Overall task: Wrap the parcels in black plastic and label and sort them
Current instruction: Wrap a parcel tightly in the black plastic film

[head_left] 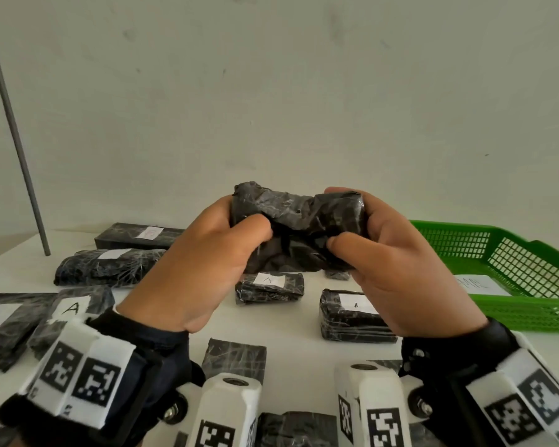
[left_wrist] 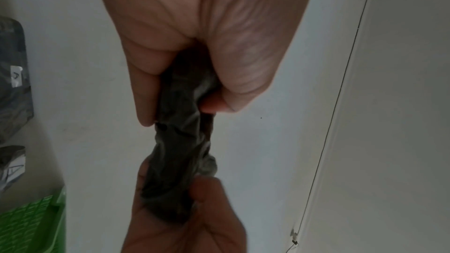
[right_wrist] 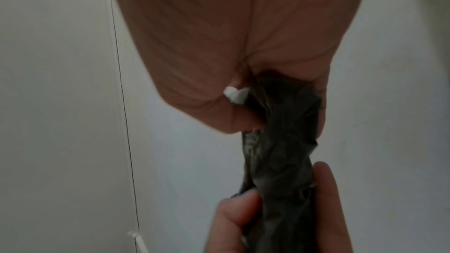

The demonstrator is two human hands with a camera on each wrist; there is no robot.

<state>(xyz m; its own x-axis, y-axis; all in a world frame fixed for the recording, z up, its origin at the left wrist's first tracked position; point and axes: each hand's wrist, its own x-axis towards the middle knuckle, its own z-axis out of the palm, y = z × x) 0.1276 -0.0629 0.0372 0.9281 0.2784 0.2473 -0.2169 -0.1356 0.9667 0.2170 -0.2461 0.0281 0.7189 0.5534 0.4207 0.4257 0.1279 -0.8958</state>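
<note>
1. Both wrists' white marker-tagged camera mounts (head_left: 229, 411) filled the head view's foreground; beyond them the left hand (head_left: 207, 262) and right hand (head_left: 397, 269) held a crumpled black plastic-wrapped parcel (head_left: 299, 221) above the white table (head_left: 181, 330), thumbs curled onto its near face.
2. Left wrist view: fingers (left_wrist: 143, 91) pinched the wrap's end — it looked soft, light, probably slippery.
3. Right wrist view: fingers (right_wrist: 207, 107) clamped the opposite end; gripping both ends seemed soundest.

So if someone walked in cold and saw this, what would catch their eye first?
First, the crumpled black-wrapped parcel held up mid-frame, the left hand and right hand gripping its two ends. Next, the bright green basket at the table's right edge. Then the wrapped parcels with white labels spread across the white table below the hands.
</note>
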